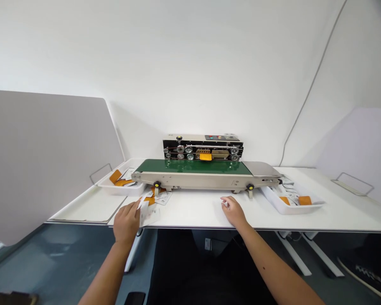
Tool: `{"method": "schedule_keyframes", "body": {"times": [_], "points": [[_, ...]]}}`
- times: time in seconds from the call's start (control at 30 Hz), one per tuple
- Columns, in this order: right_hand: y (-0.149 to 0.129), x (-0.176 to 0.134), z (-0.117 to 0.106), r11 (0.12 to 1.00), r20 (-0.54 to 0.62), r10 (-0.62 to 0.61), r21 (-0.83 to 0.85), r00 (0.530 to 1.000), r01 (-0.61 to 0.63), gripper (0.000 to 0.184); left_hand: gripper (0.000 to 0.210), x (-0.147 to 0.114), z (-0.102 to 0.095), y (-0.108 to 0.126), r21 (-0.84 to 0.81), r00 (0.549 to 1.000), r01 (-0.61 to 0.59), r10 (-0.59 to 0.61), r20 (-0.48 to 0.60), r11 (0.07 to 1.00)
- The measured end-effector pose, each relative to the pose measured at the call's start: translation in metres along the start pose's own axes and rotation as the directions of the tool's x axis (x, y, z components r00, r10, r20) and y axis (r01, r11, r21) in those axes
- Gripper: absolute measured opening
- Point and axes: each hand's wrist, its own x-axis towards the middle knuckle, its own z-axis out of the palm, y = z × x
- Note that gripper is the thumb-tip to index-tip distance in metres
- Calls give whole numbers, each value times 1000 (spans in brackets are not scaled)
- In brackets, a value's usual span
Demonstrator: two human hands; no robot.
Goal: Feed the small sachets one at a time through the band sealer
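"Across the middle of the frame, what stands on the white table (193, 207)?"

"A belt machine (206, 181), set lengthwise, I judge so that its green belt (190, 166) lies within reach from the near edge."

"And the trays?"

"I see the left tray (117, 190) at the belt's left end and the right tray (300, 209) by its right end, probably to have packets handy at the 2 ends."

"Hands?"

"Left of centre, low in the frame, the left hand (127, 222) has its fingertips at a clear packet (150, 216) near the table edge, perhaps to steady it. From here I cannot tell whether it grips. Right of centre, the right hand (234, 213) is loosely curled, with nothing I can see in it."

"Give me counts."

"1 table, 1 machine, 2 trays, 2 hands. The white packets overlap too much for me to number. Orange pieces (305, 200): 2 visible in the left tray, 2 in the right, at least 2 beside the left hand, and 1 at the machine's middle, packet or machine part, I cannot tell. Smallest, 3 black knobs (157, 184) with yellow centres: 2 along the front, 1 on top."
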Motion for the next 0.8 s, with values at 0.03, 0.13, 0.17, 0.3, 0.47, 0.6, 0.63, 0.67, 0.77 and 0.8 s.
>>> {"method": "schedule_keyframes", "body": {"times": [0.03, 0.13, 0.17, 0.3, 0.47, 0.6, 0.63, 0.67, 0.77, 0.8], "points": [[-2, 0, 1, 1000, 0, -21, -12, 1000, 20, 34, 40, 3, 0, 8, 3, 1000, -4, 4, 9, 1000], [-8, -1, 2, 997, 12, -66, -26, 998, 66, 34, 39, 15, 4, 35, 18, 997, 0, -2, 83, 1000], [-9, -2, 3, 998, 11, -64, -25, 998, 65, 34, 38, 19, 6, 45, 24, 994, 9, -12, 106, 1000], [-8, -2, 1, 999, -10, -32, -21, 999, 32, 34, 36, 30, 13, 75, 9, 983, 30, -31, 180, 1000], [-8, -4, -2, 999, -38, -51, 2, 998, 51, 33, 34, 25, 18, 77, -113, 986, 3, 16, 163, 994], [-21, -2, 12, 988, -33, -33, 148, 999, 37, 35, 36, 27, 25, 89, -430, 985, 103, -34, 167, 897], [-27, 0, 19, 973, 7, -26, 229, 1000, 24, 39, 40, 29, 29, 98, -507, 976, 177, -82, 203, 844], [-33, 2, 28, 947, 60, -26, 322, 998, 6, 45, 46, 32, 32, 108, -578, 959, 254, -122, 257, 775], [-52, 11, 57, 821, 212, -62, 567, 975, -71, 64, 59, 39, 43, 140, -739, 893, 410, -71, 444, 535], [-56, 14, 65, 785, 251, -69, 611, 965, -103, 63, 57, 40, 47, 148, -761, 871, 438, -17, 491, 478]]}}
